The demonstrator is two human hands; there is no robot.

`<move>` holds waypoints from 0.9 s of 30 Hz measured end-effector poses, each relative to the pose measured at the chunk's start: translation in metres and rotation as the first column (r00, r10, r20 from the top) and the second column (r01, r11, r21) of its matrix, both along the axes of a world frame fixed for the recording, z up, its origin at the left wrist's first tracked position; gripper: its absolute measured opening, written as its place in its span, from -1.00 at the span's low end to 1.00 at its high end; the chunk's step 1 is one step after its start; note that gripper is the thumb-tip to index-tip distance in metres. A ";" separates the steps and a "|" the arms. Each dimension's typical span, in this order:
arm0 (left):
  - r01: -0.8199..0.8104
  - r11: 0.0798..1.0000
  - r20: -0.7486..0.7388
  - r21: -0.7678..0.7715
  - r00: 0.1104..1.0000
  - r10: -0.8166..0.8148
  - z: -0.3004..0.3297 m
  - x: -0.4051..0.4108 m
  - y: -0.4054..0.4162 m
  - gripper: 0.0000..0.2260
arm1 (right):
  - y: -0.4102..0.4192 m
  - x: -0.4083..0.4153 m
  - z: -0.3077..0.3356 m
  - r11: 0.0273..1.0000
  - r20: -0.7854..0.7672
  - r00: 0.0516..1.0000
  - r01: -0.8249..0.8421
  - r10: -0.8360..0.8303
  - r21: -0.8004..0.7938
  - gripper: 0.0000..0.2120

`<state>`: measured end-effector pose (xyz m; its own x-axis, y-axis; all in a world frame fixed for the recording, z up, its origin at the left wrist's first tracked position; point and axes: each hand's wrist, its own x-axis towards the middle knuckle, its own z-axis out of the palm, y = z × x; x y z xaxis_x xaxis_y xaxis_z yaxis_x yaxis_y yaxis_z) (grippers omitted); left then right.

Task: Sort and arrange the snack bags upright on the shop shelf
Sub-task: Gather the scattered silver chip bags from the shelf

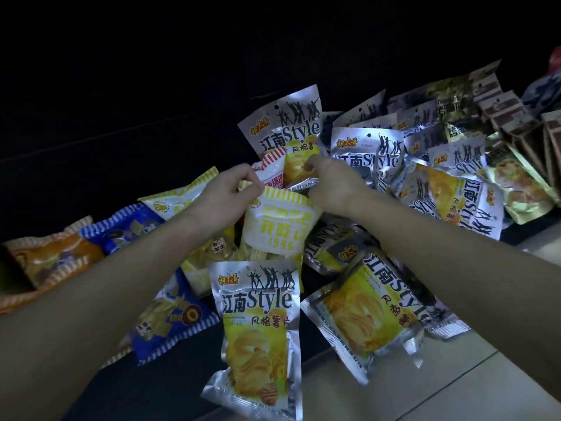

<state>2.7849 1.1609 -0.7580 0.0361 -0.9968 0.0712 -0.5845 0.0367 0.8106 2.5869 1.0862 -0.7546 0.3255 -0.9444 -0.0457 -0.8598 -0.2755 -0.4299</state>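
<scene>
Both hands, left hand (230, 189) and right hand (331, 183), pinch the yellow-striped bag (279, 226) by its top corners, likely mid-sort, next needing standing upright toward twelve o'clock.

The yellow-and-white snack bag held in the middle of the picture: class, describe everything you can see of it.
The yellow-and-white bag is a glossy plastic pouch with a yellow-striped top seal, pale yellow lettering and "1996" printed on white. It stands roughly upright amid the pile. The left hand pinches its top left corner; the right hand is at its top right. A silver crisp bag overlaps its lower edge.
</scene>
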 end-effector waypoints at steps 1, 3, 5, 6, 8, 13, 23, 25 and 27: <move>-0.023 1.000 -0.041 -0.014 0.999 0.022 0.004 0.003 0.002 -0.85 | -0.002 0.002 0.004 0.999 0.095 0.995 0.032 -0.036 0.044 -0.52; -0.075 0.997 -0.139 -0.033 0.988 0.069 0.011 0.009 0.005 -0.85 | -0.010 0.005 0.012 0.984 0.287 0.952 0.061 -0.107 0.165 -0.65; -0.122 0.991 -0.229 -0.060 0.968 0.105 0.017 0.012 0.009 -0.81 | -0.012 0.005 0.022 0.968 0.401 0.903 0.058 -0.155 0.242 -0.76; -0.150 0.986 -0.266 -0.069 0.956 0.127 0.019 0.014 0.010 -0.81 | -0.011 0.005 0.027 0.957 0.444 0.878 0.049 -0.177 0.284 -0.72; -0.210 0.975 -0.341 -0.077 0.924 0.172 0.022 0.018 0.010 -0.82 | -0.012 0.005 0.033 0.949 0.531 0.818 0.052 -0.219 0.311 -0.54; -0.382 0.922 -0.549 -0.065 0.785 0.286 0.039 0.034 0.007 -0.84 | 0.007 0.029 0.053 0.928 0.689 0.715 -0.164 -0.122 0.335 -0.30; -0.496 0.853 -0.449 -0.159 0.806 0.385 0.074 0.108 0.074 -0.86 | 0.074 0.121 0.037 0.762 0.779 0.618 -0.554 0.106 0.335 -0.40; -0.514 0.844 -0.406 -0.150 0.811 0.422 0.075 0.128 0.097 -0.90 | 0.091 0.146 0.031 0.734 0.789 0.604 -0.586 0.111 0.344 -0.39; -0.519 0.851 -0.377 -0.073 0.805 0.459 0.077 0.150 0.124 -0.91 | 0.105 0.170 0.023 0.693 0.785 0.613 -0.605 0.092 0.392 -0.47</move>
